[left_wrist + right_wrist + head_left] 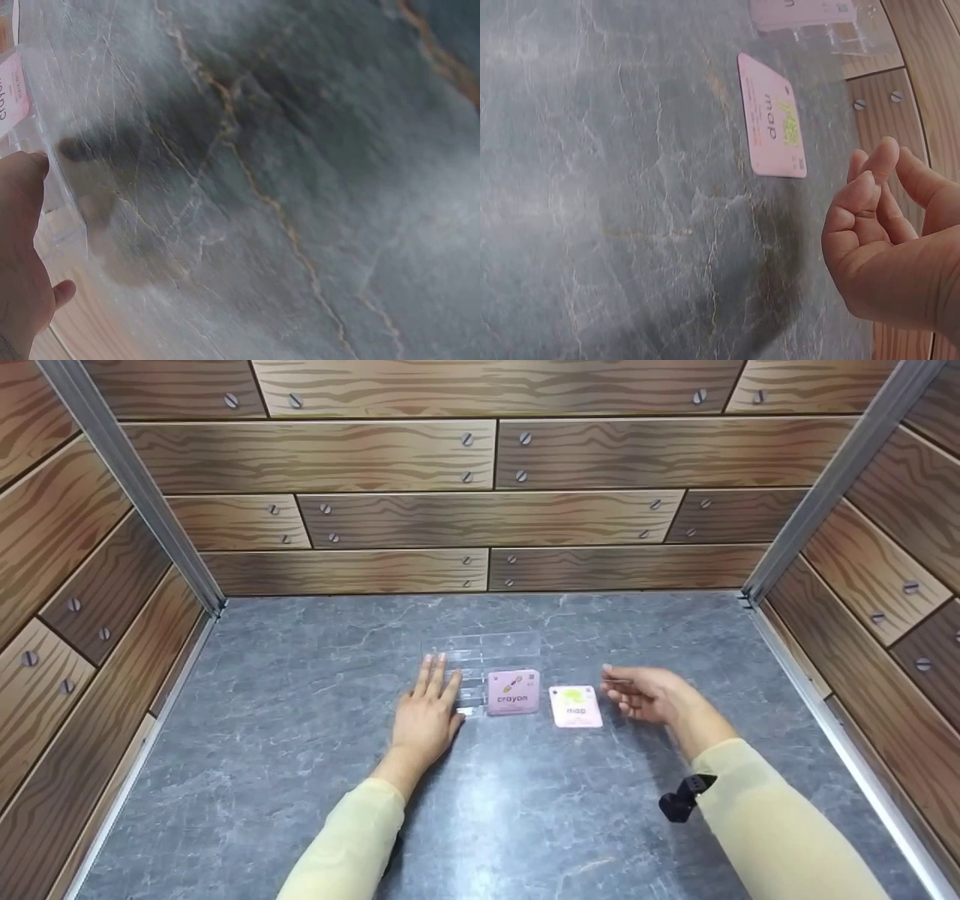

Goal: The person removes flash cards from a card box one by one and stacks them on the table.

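In the head view my left hand [426,718] rests with straight fingers on the left part of a clear plastic tray [514,645] with ridged rows. A pink "crayon" card [514,692] sits in the tray's right part. To the right of the tray a pink "map" card [576,706], with a green picture, lies on the table. Just right of that card, my right hand [645,695] pinches a thin flat piece [618,681], seen edge-on between thumb and fingers. In the right wrist view curled fingers [855,225] hide this piece.
The grey marbled tabletop [300,810] is enclosed at the back and sides by wood-patterned panels [397,517]. Metal posts [817,502] stand at the back corners. A small black device [684,799] is strapped at the right sleeve [772,817].
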Motion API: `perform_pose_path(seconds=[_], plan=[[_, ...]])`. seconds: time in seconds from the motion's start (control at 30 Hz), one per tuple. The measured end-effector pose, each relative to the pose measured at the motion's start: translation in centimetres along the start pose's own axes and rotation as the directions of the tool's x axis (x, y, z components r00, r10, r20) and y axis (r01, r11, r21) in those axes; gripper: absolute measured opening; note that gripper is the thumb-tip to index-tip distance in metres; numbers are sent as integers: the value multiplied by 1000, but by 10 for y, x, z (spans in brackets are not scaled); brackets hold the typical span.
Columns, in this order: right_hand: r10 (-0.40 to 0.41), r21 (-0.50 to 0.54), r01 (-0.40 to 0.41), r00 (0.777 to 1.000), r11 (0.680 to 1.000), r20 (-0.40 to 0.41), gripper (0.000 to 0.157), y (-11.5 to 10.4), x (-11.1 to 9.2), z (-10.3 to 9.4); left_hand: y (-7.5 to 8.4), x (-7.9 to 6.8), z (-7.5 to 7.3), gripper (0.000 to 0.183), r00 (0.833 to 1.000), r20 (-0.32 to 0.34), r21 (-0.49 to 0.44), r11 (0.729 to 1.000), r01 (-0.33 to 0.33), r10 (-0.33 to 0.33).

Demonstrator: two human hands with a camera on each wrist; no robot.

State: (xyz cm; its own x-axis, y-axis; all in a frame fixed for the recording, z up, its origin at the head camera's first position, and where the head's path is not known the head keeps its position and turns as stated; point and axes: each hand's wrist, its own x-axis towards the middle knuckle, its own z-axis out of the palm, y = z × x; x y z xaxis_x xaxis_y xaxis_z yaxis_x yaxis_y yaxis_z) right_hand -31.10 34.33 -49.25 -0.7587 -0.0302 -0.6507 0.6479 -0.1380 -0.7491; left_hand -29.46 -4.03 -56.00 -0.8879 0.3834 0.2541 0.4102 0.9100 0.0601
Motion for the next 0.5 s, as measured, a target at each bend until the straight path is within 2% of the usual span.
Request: perform_pose_path(seconds=[0.23,0.5], plan=[[-18,40,17,999,999,30,21,-1,-3,12,-1,0,0,72,1000,11,-5,1000,6,-6],[-47,53,44,997,998,63,18,4,-4,29,0,0,0,73,1000,3,7,1000,-6,6]])
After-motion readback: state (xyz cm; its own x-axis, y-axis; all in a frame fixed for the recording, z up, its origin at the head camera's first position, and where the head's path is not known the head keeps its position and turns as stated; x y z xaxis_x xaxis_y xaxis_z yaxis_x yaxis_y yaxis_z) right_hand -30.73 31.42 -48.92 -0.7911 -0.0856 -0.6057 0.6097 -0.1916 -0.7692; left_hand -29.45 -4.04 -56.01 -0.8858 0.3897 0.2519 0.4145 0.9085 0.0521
